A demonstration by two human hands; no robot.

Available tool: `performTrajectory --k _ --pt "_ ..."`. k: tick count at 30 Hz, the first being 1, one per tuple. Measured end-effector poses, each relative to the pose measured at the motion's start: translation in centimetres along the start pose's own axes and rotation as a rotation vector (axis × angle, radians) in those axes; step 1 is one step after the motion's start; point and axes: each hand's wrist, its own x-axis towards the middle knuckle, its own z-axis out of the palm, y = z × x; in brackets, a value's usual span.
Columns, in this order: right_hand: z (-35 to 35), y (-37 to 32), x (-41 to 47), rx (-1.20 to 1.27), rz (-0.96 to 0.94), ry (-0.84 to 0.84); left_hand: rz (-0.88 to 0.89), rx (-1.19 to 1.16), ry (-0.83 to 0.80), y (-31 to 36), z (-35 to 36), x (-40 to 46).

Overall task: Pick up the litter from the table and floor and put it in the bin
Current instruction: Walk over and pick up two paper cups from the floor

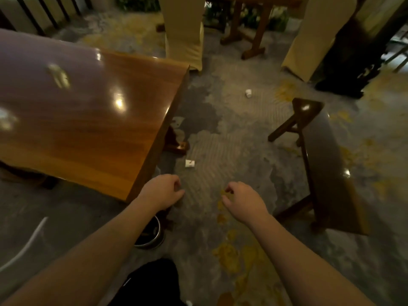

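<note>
A small white crumpled scrap (pixel 189 163) lies on the carpet just beyond my hands. Another white scrap, perhaps a cup, (pixel 248 93) lies farther off on the floor. A pale piece (pixel 178 121) rests by the table leg. A round metal bin (pixel 151 234) stands on the floor under my left forearm, partly hidden by it. My left hand (pixel 162 191) hovers by the table corner, fingers curled loosely, nothing visible in it. My right hand (pixel 244 200) hovers over the carpet, fingers curled, holding nothing that I can see.
A glossy wooden table (pixel 88 120) fills the left. A dark wooden bench (pixel 326 164) runs along the right. Cloth-covered chairs (pixel 185 34) and another table's legs (pixel 254 40) stand at the back. Patterned carpet (pixel 220 151) lies between table and bench.
</note>
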Motion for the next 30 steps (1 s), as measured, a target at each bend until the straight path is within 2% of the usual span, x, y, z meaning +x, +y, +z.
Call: performTrajectory --k 5,10,14,17,23,30 --pt "-2.2 2.7 6.1 -0.042 -0.002 -0.046 -0.01 -0.006 0.013 1.8 -0.9 6.8" --pt "-2.4 7.0 14.6 -0.08 0.003 -0.098 -0.081 -0.054 -0.045 1.6 0.7 18.0" --pt "-2.4 10.8 23.0 -0.098 0.048 -0.183 -0.142 -0.126 -0.092 0.6 2.1 27.8" --pt "-2.1 13.0 29.0 -0.067 0.071 -0.307 -0.216 -0.144 -0.135 -0.8 2.4 34.1" --pt "1.2 15.6 39.4 -0.075 0.073 -0.43 -0.339 -0.139 -0.192 -4.0 4.0 42.9" --pt "9.4 18.8 51.1 -0.056 0.021 -0.612 -0.491 -0.136 -0.241 -7.3 9.5 52.2"
